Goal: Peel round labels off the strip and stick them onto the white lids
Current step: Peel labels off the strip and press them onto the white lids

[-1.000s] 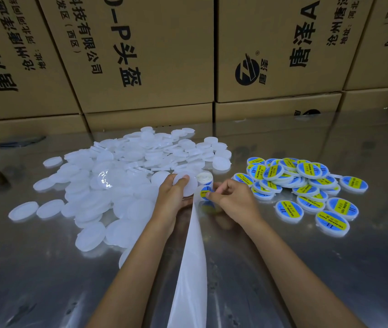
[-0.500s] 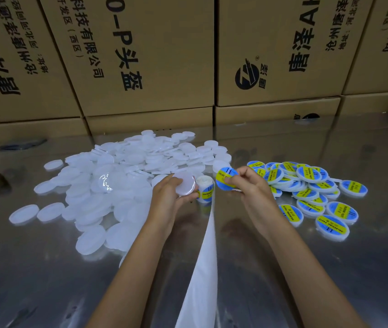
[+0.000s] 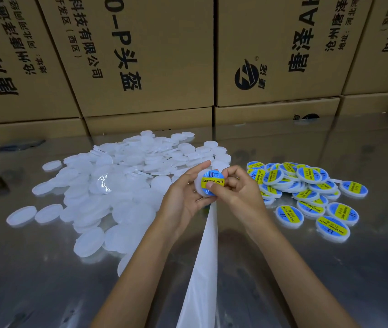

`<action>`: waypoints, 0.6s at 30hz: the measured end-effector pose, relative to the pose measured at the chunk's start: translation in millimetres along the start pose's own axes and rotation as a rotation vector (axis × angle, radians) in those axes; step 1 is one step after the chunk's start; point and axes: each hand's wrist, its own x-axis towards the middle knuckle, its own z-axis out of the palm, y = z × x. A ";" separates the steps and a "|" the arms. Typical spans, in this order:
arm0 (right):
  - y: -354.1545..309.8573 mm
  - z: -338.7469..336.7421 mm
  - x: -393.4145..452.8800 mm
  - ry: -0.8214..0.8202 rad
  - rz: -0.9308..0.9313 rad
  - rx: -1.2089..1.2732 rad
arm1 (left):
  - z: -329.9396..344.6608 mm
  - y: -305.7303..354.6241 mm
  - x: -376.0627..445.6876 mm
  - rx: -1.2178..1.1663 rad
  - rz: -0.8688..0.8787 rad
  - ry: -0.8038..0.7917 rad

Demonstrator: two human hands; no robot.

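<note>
Label (image 3: 212,183) lies on lid (image 3: 198,185) between both hands' fingers (image 3: 209,185).

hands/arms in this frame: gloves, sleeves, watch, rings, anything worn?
Nothing worn that shows. The left hand and the right hand are bare, no gloves. Both forearms are bare down to the bottom edge of the frame, no sleeves in view. No watch, band or ring visible; fingernails look short and unpainted.
</note>
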 end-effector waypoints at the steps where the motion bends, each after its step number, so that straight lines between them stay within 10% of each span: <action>1: 0.0 0.6 -0.1 0.001 -0.010 -0.005 | 1.1 -0.3 0.1 0.011 -0.003 -0.007; 18: 17.7 0.0 5.6 0.132 -0.085 -0.263 | 2.2 -4.0 -0.4 0.097 0.043 -0.061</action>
